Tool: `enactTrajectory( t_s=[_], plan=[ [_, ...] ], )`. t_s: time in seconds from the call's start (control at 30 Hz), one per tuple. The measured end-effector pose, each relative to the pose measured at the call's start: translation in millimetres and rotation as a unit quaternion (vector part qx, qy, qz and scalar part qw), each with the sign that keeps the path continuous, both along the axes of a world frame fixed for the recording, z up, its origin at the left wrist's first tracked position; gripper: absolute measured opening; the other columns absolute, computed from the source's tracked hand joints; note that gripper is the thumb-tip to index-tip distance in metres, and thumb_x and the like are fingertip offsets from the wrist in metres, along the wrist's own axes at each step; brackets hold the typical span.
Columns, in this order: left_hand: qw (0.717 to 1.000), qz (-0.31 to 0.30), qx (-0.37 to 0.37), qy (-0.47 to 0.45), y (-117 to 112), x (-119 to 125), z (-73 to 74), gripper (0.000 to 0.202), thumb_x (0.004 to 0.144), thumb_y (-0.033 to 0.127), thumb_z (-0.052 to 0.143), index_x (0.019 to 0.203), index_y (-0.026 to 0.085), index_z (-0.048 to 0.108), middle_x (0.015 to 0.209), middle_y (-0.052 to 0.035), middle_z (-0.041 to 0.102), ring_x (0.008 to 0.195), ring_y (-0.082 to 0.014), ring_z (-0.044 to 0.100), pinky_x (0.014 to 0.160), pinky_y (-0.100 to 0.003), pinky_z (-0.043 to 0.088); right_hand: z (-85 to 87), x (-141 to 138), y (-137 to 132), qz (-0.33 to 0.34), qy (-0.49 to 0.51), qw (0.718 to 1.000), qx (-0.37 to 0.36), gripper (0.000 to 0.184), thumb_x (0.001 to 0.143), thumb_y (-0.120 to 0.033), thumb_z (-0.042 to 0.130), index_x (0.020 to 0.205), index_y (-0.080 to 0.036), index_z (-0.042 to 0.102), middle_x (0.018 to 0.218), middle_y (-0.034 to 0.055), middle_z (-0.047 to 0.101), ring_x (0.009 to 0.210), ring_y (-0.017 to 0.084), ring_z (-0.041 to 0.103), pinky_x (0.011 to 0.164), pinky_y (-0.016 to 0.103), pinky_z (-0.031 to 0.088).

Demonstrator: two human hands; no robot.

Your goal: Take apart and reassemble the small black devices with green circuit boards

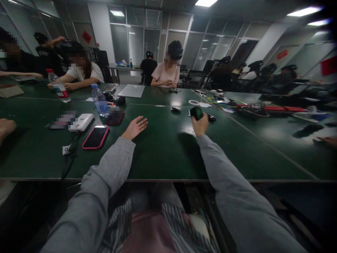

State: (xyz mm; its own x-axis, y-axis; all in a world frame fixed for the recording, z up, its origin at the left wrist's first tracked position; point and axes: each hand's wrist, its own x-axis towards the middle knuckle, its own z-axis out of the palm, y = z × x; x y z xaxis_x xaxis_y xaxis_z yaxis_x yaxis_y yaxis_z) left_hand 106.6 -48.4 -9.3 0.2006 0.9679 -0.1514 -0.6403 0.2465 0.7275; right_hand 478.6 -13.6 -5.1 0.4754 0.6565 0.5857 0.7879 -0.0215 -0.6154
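Note:
My right hand point(200, 125) is closed around a small, dark, boxy object point(196, 112) with a greenish face; its kind I cannot make out. That hand is raised a little, with a shadow on the green table point(163, 154) to its left. Just beyond its fingers lies a small black item point(211, 118), partly hidden. My left hand point(134, 128) is open and holds nothing, palm turned inward and fingers apart. Left of it a phone in a pink case point(96, 137) lies face up. Between and beyond my hands sits another small black object point(176, 110).
A white power bank point(81, 122) with a dark cable, a blue-capped water bottle point(99, 101) and a red-capped bottle point(59, 86) stand or lie at left. A tape roll point(194, 102), cables and red-handled tools point(284, 109) are at right. Several people sit around.

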Motion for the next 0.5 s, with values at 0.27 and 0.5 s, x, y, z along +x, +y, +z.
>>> enactTrajectory(
  t_s=[0.27, 0.5],
  plan=[
    [0.999, 0.03, 0.012, 0.013, 3, 6, -5.3, 0.031, 0.082, 0.032, 0.075, 0.108, 0.022, 0.063, 0.096, -0.0049, 0.07, 0.085, -0.0189, 0.07, 0.083, -0.033, 0.053, -28.6, -231, -39, 0.316, -0.122, 0.941, -0.013, 0.056, 0.09, -0.027, 0.057, 0.144, -0.019, 0.043, 0.13, 0.0151, 0.052, 0.125, 0.032, 0.047, 0.105, 0.054, 0.043],
    [0.996, 0.083, 0.037, 0.011, 4, 8, -7.0, 0.027, 0.078, 0.02, 0.077, 0.101, 0.016, 0.062, 0.081, -0.0022, 0.07, 0.071, -0.0141, 0.07, 0.075, -0.026, 0.055, -26.2, -241, -59, 0.401, -0.05, 0.915, -0.01, 0.06, 0.087, -0.041, 0.068, 0.139, -0.021, 0.046, 0.129, 0.0127, 0.05, 0.127, 0.027, 0.046, 0.111, 0.046, 0.042]
  ],
)
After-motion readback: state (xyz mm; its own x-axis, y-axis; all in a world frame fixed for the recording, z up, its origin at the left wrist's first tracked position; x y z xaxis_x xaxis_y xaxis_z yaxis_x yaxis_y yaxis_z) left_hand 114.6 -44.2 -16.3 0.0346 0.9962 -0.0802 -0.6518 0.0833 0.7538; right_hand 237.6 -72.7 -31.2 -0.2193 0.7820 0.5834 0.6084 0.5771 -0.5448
